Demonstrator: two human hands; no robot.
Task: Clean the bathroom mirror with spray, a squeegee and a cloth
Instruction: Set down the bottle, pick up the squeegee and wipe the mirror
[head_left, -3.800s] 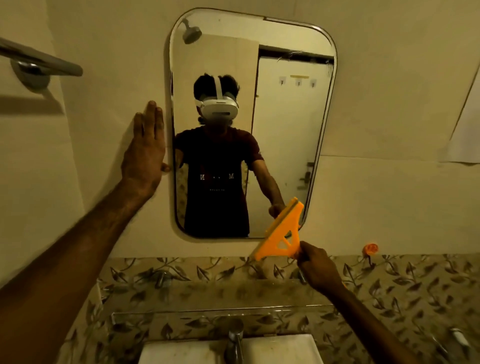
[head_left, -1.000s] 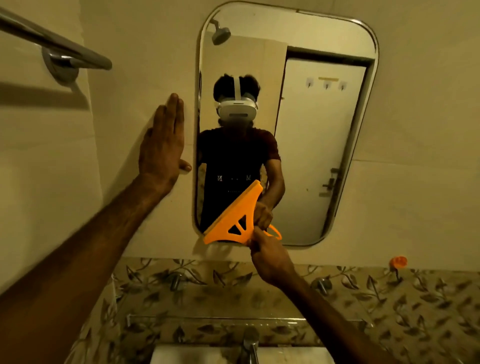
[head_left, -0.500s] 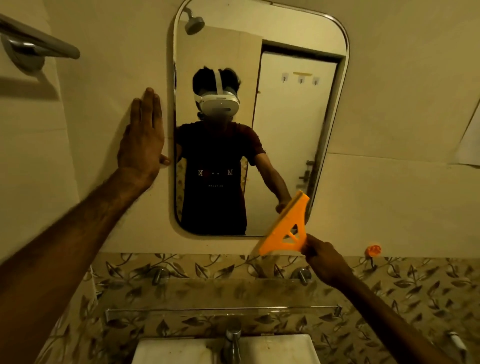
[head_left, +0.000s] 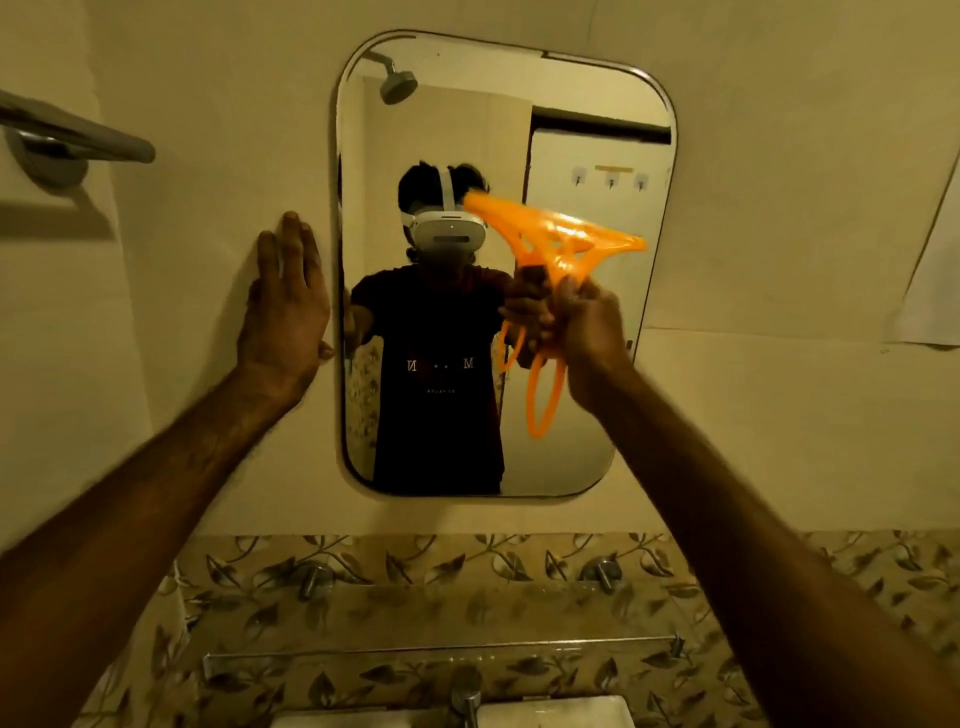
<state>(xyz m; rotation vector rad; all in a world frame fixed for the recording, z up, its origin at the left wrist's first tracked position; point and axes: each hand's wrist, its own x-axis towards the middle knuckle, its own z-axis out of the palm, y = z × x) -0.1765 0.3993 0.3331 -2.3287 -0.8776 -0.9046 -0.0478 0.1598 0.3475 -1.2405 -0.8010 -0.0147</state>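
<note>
A tall mirror (head_left: 587, 415) with rounded corners and a metal rim hangs on the cream wall in front of me. My right hand (head_left: 587, 322) is closed around the handle of an orange squeegee (head_left: 556, 234), held up in front of the upper right half of the glass with its blade edge at the top. The squeegee is blurred by motion. My left hand (head_left: 285, 306) lies flat on the wall just left of the mirror's rim, fingers spread and pointing up. No spray bottle or cloth is in view.
A metal towel bar (head_left: 78, 137) juts out at upper left. Below the mirror a glass shelf (head_left: 441, 649) runs along leaf-patterned tiles, above a tap (head_left: 467, 696) and the white basin (head_left: 561, 714). White paper (head_left: 935, 270) hangs at the right edge.
My right hand has lifted the squeegee from the mirror's lower right corner up to the upper right half of the glass. My left hand has stayed flat on the wall.
</note>
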